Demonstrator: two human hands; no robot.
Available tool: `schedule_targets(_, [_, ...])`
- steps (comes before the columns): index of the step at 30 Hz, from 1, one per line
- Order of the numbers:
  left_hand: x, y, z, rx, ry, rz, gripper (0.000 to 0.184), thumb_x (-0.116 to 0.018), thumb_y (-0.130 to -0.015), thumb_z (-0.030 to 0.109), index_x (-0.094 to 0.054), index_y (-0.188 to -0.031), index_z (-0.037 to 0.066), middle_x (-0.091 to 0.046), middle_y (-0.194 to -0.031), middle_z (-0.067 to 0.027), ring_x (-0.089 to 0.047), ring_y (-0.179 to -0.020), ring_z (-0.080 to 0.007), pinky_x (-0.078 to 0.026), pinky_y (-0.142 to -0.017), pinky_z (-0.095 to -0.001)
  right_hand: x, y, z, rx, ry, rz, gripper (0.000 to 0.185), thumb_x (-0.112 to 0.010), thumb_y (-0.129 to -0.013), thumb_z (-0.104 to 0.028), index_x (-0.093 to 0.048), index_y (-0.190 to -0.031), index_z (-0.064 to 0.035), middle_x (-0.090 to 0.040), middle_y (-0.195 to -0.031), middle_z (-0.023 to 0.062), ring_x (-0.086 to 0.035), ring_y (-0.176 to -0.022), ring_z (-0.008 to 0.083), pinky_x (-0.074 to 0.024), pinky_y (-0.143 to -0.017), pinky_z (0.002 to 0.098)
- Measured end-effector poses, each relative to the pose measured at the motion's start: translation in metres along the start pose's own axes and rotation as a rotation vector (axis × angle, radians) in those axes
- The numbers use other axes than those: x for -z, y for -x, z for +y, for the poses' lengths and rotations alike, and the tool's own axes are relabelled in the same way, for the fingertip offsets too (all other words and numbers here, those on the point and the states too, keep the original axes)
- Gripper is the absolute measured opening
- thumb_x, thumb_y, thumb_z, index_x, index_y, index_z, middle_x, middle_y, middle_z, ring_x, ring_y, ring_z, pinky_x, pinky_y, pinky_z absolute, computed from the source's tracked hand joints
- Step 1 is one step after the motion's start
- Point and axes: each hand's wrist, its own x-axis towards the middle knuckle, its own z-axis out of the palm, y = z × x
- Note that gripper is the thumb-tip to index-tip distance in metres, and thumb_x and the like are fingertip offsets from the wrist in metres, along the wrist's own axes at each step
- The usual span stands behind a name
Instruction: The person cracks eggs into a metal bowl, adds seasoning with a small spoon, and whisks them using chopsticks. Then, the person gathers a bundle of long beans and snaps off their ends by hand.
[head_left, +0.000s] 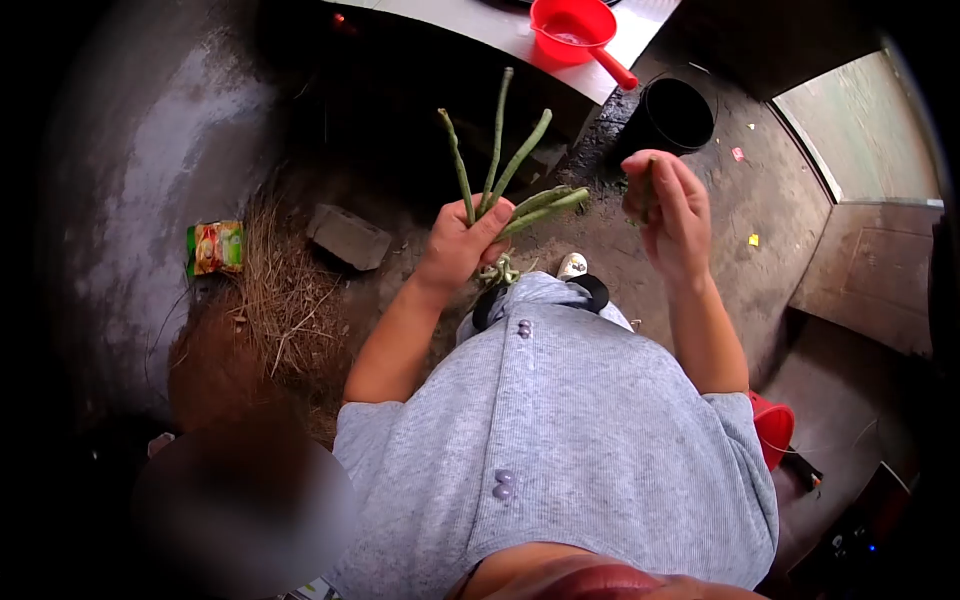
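My left hand (465, 245) is closed round a small bunch of long green beans (519, 158). Several of them fan upward from the fist, and others point to the right. Below that hand, a tangle of pale green strands (498, 271) shows near my lap. To the right and apart from the bunch, my right hand (672, 210) is raised with its fingers curled and pinched together. Bits of green bean show between those fingers, partly hidden by them.
A red dipper (572, 38) rests on the white counter (500, 28), beside a black bucket (676, 115) on the floor. To the left are a brick (348, 238), dry straw (285, 300) and a colourful packet (216, 248). A red bucket (772, 430) stands at my right side.
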Motion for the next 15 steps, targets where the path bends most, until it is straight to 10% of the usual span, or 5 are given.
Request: schedule_targets(15, [-0.015,-0.027,-0.008,-0.145,0.131,-0.171,0.036,-0.058,-0.079,0.036,-0.047,-0.088,0.003,-0.045,-0.061,-0.0011,-0.034,-0.045,-0.0042,-0.027,-0.041,-0.0173,0.007,0.015,0.007,-0.157,-0.219,-0.092,0.024,-0.042,-0.089,-0.011,-0.05,-0.108,0.0005,-0.057,-0.081,0.0021,-0.037,-0.058,0.0013,-0.0305,-0.052,0.0167])
